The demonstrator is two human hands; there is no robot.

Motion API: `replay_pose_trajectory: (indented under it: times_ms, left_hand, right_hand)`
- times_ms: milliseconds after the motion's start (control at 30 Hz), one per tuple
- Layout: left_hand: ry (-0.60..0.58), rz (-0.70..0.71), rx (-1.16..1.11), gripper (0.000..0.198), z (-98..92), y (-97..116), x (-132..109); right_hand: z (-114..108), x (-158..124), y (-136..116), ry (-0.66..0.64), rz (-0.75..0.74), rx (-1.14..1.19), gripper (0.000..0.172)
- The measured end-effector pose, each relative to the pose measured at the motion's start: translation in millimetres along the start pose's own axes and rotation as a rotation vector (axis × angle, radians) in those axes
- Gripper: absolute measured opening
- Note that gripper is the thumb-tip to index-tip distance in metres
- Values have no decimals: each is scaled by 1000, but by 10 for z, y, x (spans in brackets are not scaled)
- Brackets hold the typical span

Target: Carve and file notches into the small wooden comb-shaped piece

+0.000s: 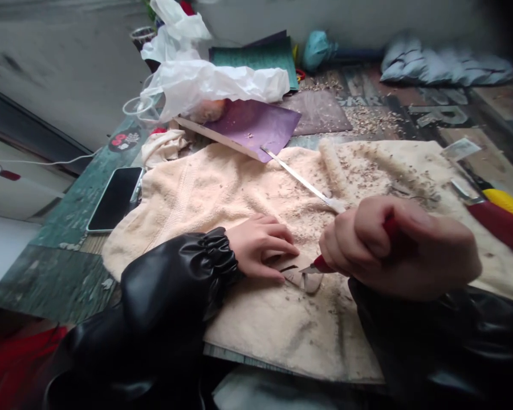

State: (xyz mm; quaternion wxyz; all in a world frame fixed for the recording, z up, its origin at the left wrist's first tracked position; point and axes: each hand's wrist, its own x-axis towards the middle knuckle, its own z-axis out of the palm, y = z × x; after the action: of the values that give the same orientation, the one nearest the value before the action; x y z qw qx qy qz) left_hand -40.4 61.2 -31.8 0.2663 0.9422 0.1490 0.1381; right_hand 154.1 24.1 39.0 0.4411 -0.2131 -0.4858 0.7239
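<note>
A small flat piece (291,266) lies on a beige towel (256,336), a dark curved mark or cut on its face. My left hand (263,246) rests on its left part with fingers spread, pressing it to the cloth. Wrapped in a fist, my right hand (393,247) grips a red-handled knife (320,265) whose short blade touches the piece's right side. Just beyond my right hand, a thin metal strip (299,177) lies slanted across the towel. Small shavings are scattered over the cloth.
A phone (116,199) lies left of the towel. Behind are a purple sheet (256,125), white plastic bags (214,82), a green mat (256,60) and wood chips (374,121). A red and yellow handled tool (502,219) lies at right, and a wrapped grey bundle (444,65) at the back.
</note>
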Motion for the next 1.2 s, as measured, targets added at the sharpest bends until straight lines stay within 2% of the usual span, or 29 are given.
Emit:
replay_pose_trajectory:
  times_ms: [200,433,633,800,967,1200]
  left_hand:
    - [-22,5,-40,44,31,-11,-13]
    - [12,29,-52,41,57,-39,-20]
    - [-5,30,-52,39,48,-45,-13]
    - [13,31,-53,36,62,-58,-18]
    - [4,21,-57,33,59,-54,-11]
    - [-8,20,-45,34,72,-69,4]
  right_hand:
    - [-53,-40,24,-85,72,-55,31]
    - [84,-73,149,15,0,-79,32]
    - [91,-55,172,-51,19,-121,33]
    - [88,-52,163,-39,18,-155,35]
    - [107,-41,149,-81,38,-182,35]
    - [179,-71,166,-41,1,-276,35]
